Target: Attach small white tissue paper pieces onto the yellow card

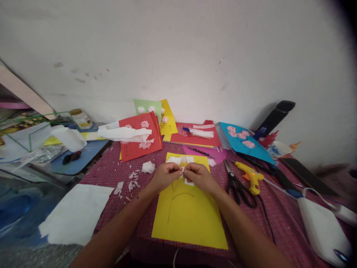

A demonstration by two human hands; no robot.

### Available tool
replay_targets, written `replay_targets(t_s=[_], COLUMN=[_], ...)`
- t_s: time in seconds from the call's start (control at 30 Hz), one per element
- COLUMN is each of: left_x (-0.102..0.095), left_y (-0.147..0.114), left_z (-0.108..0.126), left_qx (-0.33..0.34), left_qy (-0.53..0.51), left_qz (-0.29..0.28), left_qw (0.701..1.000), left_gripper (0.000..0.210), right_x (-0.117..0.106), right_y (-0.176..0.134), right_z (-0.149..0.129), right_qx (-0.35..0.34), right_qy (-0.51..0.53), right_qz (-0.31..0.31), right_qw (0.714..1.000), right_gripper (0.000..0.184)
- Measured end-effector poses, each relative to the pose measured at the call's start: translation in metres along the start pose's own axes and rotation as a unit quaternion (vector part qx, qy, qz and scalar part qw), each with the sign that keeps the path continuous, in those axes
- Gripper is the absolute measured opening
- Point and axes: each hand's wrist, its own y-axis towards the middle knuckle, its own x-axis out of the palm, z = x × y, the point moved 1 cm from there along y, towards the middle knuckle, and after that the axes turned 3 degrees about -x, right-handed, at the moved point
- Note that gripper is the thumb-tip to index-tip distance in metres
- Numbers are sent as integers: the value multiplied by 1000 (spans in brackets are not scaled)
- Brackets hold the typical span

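My left hand (169, 175) and my right hand (198, 176) meet over the upper part of a yellow paper sheet (192, 219). Between their pinched fingertips is a small white piece of tissue paper (182, 169), mostly hidden by the fingers. Dark curved and straight lines are drawn on the yellow sheet. White tissue squares (174, 160) lie along its top edge, and another white piece sits just below my right fingers. Torn white scraps (134, 183) and a larger crumpled piece (148, 167) lie on the checked cloth left of the sheet.
Right of the sheet lie black-handled scissors (237, 188) and a yellow hot glue gun (252, 176) with its cord. Red cards (139, 149) and a blue card (242, 143) bearing pink paper flowers stand behind. A large white sheet (79, 212) overhangs the left edge.
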Motion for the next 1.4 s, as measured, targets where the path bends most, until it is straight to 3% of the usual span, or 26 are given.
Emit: replay_targets(t_s=[0.2, 0.37, 1.17, 1.4], left_x=[-1, -1, -3, -3], left_y=[-1, -1, 1, 2], left_z=[-1, -1, -1, -2], left_qx=[20, 57, -5, -16], left_qy=[23, 41, -42, -93], left_qz=[0, 3, 49, 66], left_qw=[1000, 998, 998, 993], left_gripper=[11, 12, 11, 13], right_x=[0, 1, 0, -3], right_y=[-2, -2, 0, 0], right_z=[-5, -6, 0, 0], right_qx=[12, 16, 15, 11], right_qy=[33, -2, 8, 18], right_qz=[-17, -4, 11, 35], right_qw=[999, 1000, 1000, 999], right_gripper=[14, 17, 16, 23])
